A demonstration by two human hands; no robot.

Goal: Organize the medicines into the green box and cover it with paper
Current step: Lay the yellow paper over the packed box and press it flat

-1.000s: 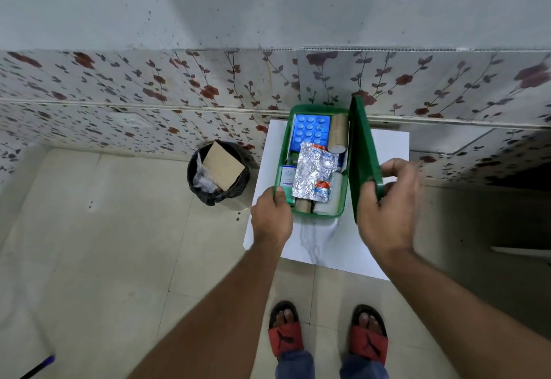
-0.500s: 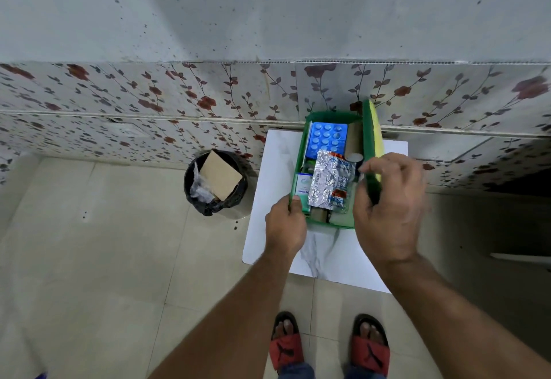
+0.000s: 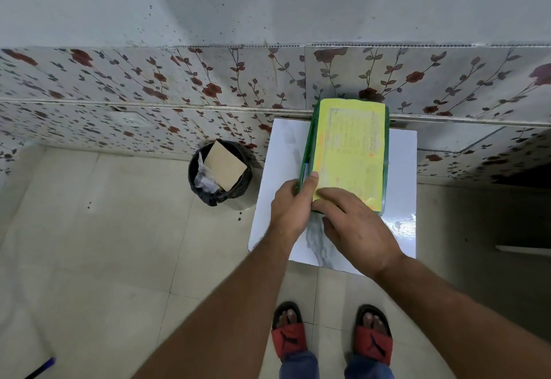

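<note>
The green box point(image 3: 386, 152) stands on a white marble-look stool top point(image 3: 399, 187) against the wall. Its lid is down over the box, and a yellow printed paper point(image 3: 348, 152) covers the lid's top face. A thin gap shows along the left side, with a bit of blue inside; the medicines are otherwise hidden. My left hand point(image 3: 293, 205) grips the box's near left corner, thumb up on the paper's edge. My right hand point(image 3: 354, 223) lies flat with its fingers pressing on the near edge of the lid and paper.
A black bin point(image 3: 219, 178) with a brown cardboard piece and plastic stands on the tiled floor left of the stool. The flower-patterned wall runs right behind the box. My feet in red sandals point(image 3: 331, 337) are just in front of the stool.
My right hand swung the upright lid from the right side over and down onto the box. The medicines, visible before, are now covered. My left hand stayed on the near left corner.
</note>
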